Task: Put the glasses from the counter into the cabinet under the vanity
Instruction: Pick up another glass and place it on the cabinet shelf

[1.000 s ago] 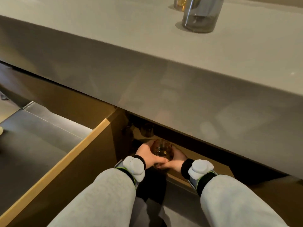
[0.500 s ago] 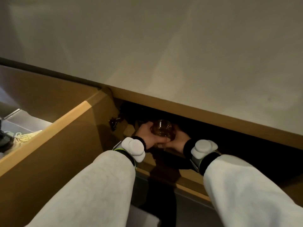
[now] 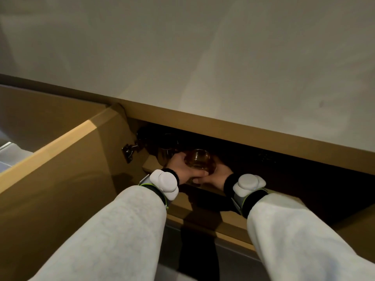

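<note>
An amber-tinted glass (image 3: 199, 160) is held between both my hands just inside the dark opening of the cabinet (image 3: 233, 128) under the vanity. My left hand (image 3: 182, 169) wraps its left side, and my right hand (image 3: 218, 175) cups its right side and base. The glass sits over the cabinet's wooden shelf edge (image 3: 150, 165); whether it touches the shelf is hidden. Behind it, in the dark, I make out another glass (image 3: 168, 153), dimly. The counter top is out of view.
The open cabinet door (image 3: 60, 169) stands at my left, its hinge (image 3: 128, 152) near the opening. The pale vanity front (image 3: 203, 57) overhangs the cabinet. Grey floor (image 3: 192, 250) lies below the cabinet base.
The view dropped lower, so the counter top and its containers left the frame. Both hands carried the glass deeper into the cabinet opening.
</note>
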The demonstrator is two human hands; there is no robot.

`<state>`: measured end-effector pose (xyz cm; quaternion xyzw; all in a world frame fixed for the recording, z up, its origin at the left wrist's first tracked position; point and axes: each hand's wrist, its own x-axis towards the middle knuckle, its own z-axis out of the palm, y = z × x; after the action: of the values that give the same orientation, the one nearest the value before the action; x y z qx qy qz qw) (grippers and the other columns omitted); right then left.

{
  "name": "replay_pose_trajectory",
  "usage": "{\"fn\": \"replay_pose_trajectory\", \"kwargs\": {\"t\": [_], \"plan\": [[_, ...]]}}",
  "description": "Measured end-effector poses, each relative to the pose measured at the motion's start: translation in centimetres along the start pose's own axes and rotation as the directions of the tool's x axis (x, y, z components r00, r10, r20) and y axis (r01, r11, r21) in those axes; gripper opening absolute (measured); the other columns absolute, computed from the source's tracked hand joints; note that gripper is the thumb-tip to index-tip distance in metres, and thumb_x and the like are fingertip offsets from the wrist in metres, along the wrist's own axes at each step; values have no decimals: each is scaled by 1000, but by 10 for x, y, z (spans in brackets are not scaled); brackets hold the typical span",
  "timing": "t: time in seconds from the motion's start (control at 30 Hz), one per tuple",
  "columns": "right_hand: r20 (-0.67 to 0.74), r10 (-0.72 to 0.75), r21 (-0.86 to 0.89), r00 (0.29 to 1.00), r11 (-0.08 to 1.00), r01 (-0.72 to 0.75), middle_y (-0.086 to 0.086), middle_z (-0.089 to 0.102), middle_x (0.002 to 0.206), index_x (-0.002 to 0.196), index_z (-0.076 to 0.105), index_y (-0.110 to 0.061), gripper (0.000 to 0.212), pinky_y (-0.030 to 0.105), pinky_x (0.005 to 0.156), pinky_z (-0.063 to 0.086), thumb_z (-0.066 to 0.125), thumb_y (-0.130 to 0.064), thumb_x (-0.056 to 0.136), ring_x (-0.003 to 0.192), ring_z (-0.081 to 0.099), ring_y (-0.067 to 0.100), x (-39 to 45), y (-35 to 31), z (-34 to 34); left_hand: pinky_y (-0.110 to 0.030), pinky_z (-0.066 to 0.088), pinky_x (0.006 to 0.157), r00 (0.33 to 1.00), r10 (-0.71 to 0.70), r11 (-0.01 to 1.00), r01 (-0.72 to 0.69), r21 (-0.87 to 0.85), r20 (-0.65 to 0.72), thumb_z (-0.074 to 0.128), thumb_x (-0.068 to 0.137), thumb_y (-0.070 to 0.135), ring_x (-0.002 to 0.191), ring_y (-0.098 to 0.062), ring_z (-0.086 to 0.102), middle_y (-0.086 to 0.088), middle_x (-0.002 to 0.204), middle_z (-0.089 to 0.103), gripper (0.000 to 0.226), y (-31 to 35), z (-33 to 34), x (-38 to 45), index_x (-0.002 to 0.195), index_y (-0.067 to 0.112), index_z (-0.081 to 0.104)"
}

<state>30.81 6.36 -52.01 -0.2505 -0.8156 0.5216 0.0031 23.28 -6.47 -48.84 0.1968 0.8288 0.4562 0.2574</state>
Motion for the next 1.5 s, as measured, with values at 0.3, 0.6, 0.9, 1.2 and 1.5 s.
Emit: {"fn": "replay_pose_trajectory", "kwargs": {"t": [0.3,0.6,0.9,1.2,1.5], "plan": [[26,9,-30,1000,1000,-8,1,57,126,142,27,-23,102,21,87,34,86,-29,60,109,51,14,11,-1,0,-43,48,101,999,30,998,-30,-52,-12,86,61,32,110,-22,62,-3,115,67,71,-12,5,6,123,15,57],[-5,35,-51,999,998,-36,10,43,143,148,14,-18,105,32,99,36,81,-32,69,130,44,27,20,-9,7,-41,36,111,1000,-7,999,7,-43,-17,82,68,35,136,-25,41,-9,147,44,91,-29,-5,2,142,9,36],[-20,113,-91,993,989,-114,10,46,141,147,13,-18,109,28,92,36,82,-37,64,127,46,27,26,-13,8,-36,30,116,999,-27,992,31,-121,41,76,78,21,141,-21,34,-9,153,35,84,-33,-9,-4,147,9,29],[1,148,-114,989,983,-147,6,48,141,144,26,-22,102,32,95,38,82,-44,62,126,47,26,17,-2,-4,-32,35,111,997,-62,996,64,-54,39,74,80,21,138,-19,39,-8,148,43,74,-37,-1,-8,143,11,37],[11,238,-108,971,966,-236,4,48,142,142,35,-21,96,26,98,38,82,-43,62,128,47,25,-18,-15,-25,-31,40,106,989,-148,988,148,-36,15,70,82,8,131,-25,48,-12,149,41,40,-7,-6,-24,119,2,56]]}}
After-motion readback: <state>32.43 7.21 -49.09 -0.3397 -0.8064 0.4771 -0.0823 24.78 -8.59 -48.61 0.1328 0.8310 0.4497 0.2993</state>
